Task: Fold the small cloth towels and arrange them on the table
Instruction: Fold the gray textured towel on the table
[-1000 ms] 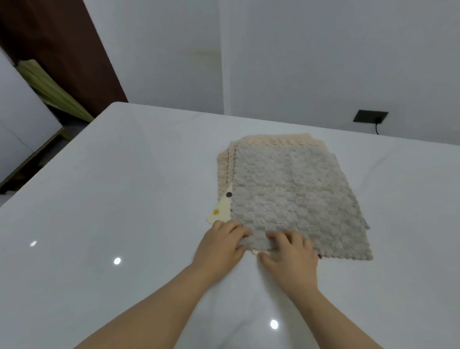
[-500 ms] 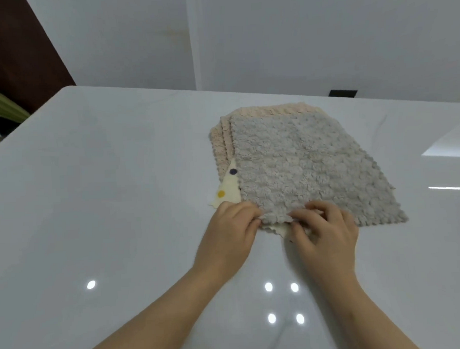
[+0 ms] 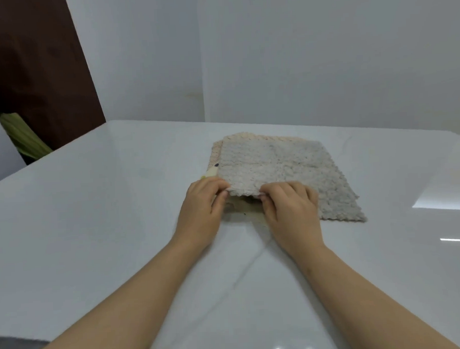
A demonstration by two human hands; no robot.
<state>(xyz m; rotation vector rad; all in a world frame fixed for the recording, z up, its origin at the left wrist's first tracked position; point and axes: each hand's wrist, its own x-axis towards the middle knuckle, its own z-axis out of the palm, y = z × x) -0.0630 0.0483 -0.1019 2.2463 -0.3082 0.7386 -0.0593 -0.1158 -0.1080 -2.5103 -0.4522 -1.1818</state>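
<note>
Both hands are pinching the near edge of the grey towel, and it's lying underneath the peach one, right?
Not quite. The head view shows the grey towel lying on top of the peach towel, whose edge peeks out at the far and left sides. The left hand and right hand do pinch the grey towel's near edge.

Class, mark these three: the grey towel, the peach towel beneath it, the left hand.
grey towel (image 3: 281,166), head view, middle of its top face.
peach towel (image 3: 216,152), head view, strip showing at the left edge.
left hand (image 3: 200,211), head view, back of the hand.
</note>
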